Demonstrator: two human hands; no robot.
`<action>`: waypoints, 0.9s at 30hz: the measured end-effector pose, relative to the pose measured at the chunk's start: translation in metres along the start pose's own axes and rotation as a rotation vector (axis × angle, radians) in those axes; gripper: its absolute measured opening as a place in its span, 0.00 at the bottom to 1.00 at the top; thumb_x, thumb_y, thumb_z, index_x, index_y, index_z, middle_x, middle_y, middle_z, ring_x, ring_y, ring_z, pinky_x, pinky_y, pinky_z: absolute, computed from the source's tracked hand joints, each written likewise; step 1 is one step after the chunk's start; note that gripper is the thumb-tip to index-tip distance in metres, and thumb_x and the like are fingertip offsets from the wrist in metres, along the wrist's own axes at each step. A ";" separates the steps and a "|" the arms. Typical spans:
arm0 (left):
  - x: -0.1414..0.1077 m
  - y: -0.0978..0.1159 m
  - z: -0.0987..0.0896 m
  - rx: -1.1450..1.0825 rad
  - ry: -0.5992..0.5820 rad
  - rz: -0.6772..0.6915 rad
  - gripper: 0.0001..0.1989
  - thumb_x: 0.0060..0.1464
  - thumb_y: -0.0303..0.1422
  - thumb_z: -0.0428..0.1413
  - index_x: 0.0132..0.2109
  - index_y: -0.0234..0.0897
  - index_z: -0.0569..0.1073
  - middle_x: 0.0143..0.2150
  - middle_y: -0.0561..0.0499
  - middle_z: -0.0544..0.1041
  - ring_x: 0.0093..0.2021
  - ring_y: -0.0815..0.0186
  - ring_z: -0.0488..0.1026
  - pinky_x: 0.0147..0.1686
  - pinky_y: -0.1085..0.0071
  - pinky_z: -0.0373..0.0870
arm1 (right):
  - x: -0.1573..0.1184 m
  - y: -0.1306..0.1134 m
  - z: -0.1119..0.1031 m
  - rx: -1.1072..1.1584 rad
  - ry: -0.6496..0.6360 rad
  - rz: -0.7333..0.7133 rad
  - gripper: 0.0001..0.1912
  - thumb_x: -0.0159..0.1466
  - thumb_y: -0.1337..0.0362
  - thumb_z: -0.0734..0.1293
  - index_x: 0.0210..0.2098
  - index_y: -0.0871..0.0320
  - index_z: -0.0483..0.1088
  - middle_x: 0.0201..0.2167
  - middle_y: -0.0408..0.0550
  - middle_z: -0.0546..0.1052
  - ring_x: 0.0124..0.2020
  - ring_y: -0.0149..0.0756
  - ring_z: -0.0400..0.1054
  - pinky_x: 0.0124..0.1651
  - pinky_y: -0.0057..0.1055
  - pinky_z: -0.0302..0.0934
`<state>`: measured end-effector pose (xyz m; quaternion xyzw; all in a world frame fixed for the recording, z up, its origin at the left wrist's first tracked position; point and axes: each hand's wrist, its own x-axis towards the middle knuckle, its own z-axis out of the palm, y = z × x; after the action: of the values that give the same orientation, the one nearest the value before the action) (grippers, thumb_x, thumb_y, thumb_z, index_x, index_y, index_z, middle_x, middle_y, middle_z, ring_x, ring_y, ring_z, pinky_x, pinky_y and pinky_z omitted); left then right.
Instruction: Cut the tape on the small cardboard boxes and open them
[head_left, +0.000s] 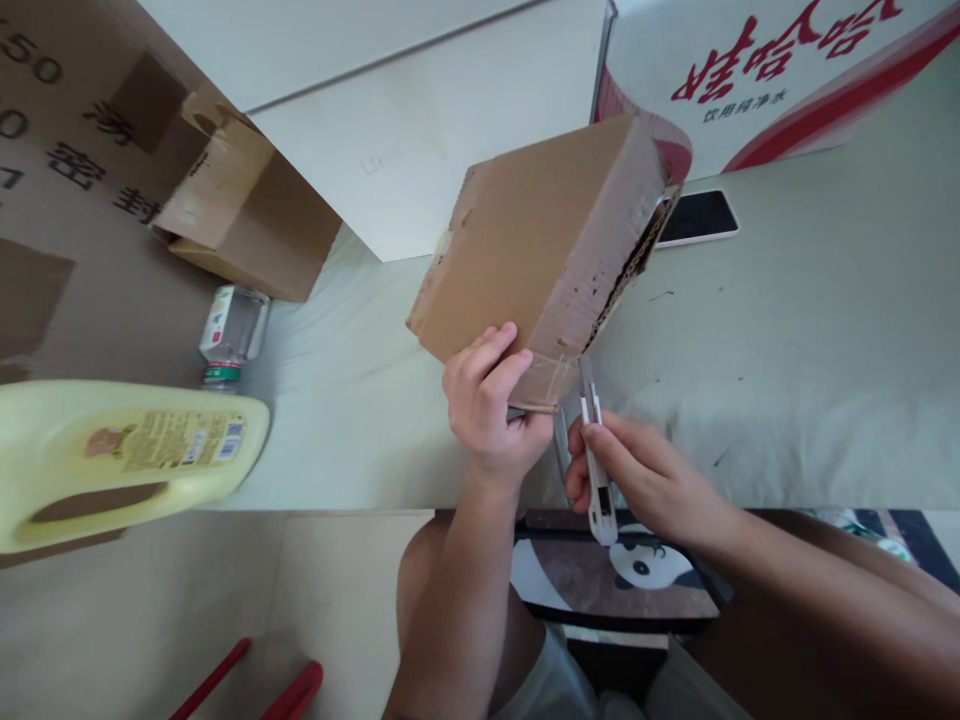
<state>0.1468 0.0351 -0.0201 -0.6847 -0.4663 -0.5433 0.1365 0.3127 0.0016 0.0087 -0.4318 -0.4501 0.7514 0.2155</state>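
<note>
A brown cardboard box is tilted above the pale cloth-covered surface, with a ragged, torn edge along its right side. My left hand grips its near lower corner, fingers over the top face and thumb beneath. In my right hand is a white utility knife, its blade pointing away from me. The blade tip is at the box's lower right edge; whether it touches the cardboard I cannot tell. Part of the right hand's fingers is hidden behind the knife.
A phone lies beyond the box, in front of a white-and-red carton. A white box stands behind. At left are a yellow jug, a clear bottle on its side and a small open carton. Dark scraps dot the cloth.
</note>
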 end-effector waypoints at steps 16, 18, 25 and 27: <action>0.001 -0.001 0.000 -0.026 0.007 -0.011 0.24 0.47 0.20 0.56 0.52 0.41 0.70 0.53 0.46 0.79 0.55 0.60 0.77 0.57 0.56 0.76 | -0.001 0.002 -0.001 -0.018 -0.026 -0.017 0.24 0.68 0.40 0.59 0.34 0.55 0.61 0.24 0.45 0.75 0.24 0.32 0.71 0.25 0.27 0.65; 0.000 -0.001 0.000 -0.031 0.007 -0.013 0.24 0.47 0.20 0.56 0.52 0.41 0.70 0.53 0.46 0.79 0.56 0.60 0.77 0.57 0.56 0.76 | -0.001 0.002 0.000 -0.009 -0.025 -0.009 0.24 0.68 0.39 0.59 0.35 0.55 0.61 0.24 0.45 0.75 0.24 0.32 0.71 0.25 0.27 0.65; -0.002 -0.004 -0.001 -0.046 0.002 -0.019 0.25 0.46 0.21 0.57 0.53 0.40 0.71 0.54 0.45 0.79 0.56 0.59 0.77 0.59 0.54 0.75 | -0.001 0.002 0.000 -0.022 -0.030 0.006 0.24 0.68 0.39 0.59 0.35 0.55 0.60 0.25 0.46 0.76 0.24 0.33 0.72 0.25 0.28 0.65; -0.001 -0.005 -0.001 -0.047 0.009 -0.021 0.25 0.46 0.22 0.57 0.53 0.41 0.70 0.54 0.46 0.79 0.56 0.59 0.77 0.58 0.55 0.76 | -0.002 0.002 0.000 -0.051 -0.038 0.008 0.24 0.68 0.39 0.58 0.35 0.55 0.61 0.25 0.46 0.77 0.24 0.33 0.72 0.26 0.28 0.65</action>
<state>0.1425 0.0365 -0.0224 -0.6801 -0.4602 -0.5586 0.1169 0.3136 -0.0009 0.0079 -0.4247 -0.4716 0.7484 0.1929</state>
